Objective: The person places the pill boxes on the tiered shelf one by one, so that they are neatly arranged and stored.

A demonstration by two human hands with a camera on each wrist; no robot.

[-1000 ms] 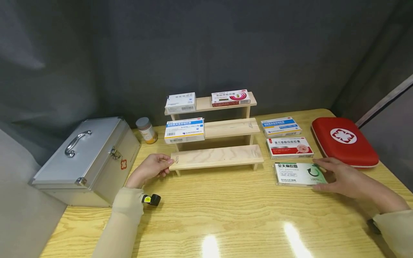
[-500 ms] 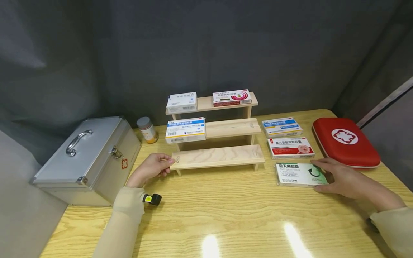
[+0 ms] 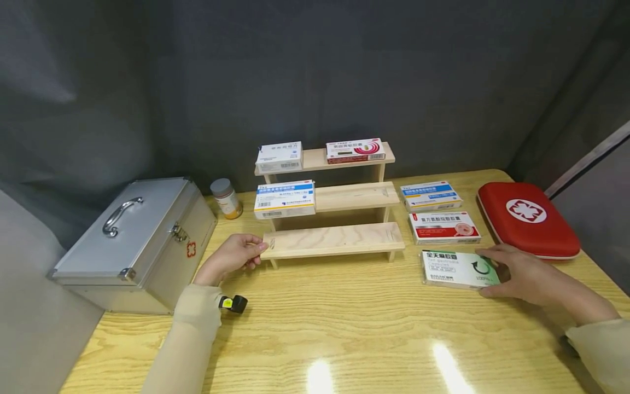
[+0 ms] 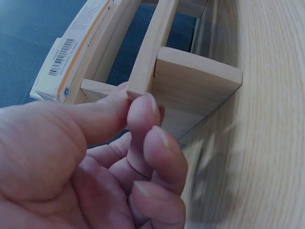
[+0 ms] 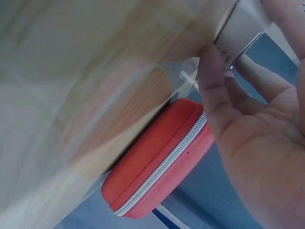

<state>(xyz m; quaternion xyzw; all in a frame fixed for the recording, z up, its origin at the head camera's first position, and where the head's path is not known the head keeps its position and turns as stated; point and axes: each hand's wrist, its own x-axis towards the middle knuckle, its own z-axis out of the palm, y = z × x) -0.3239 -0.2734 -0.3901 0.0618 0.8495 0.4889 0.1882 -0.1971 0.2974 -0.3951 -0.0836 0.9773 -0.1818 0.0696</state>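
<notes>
At the left, my left hand (image 3: 235, 257) pinches the left end of the lowest step of a three-step wooden stand (image 3: 334, 241). The left wrist view shows thumb and forefinger on the board's corner (image 4: 141, 86), the other fingers curled below. On the right, my right hand (image 3: 524, 276) holds a white and green medicine box (image 3: 455, 268) by its right end, thumb at the near side and fingers at the far side. In the right wrist view only a white end of that box (image 5: 243, 28) shows between the fingers. Whether it touches the table is unclear.
Medicine boxes stand on the upper steps, including a blue and white one (image 3: 284, 200) and a pink and white one (image 3: 355, 150). Right of the stand lie a blue box (image 3: 430, 196), a red box (image 3: 444, 227) and a red case (image 3: 529, 219). A metal case (image 3: 133, 241) and a bottle (image 3: 226, 200) stand left.
The white and green box has tilted slightly in my right hand, its near side showing more. My left hand keeps its pinch on the step. The head view has shifted a little.
</notes>
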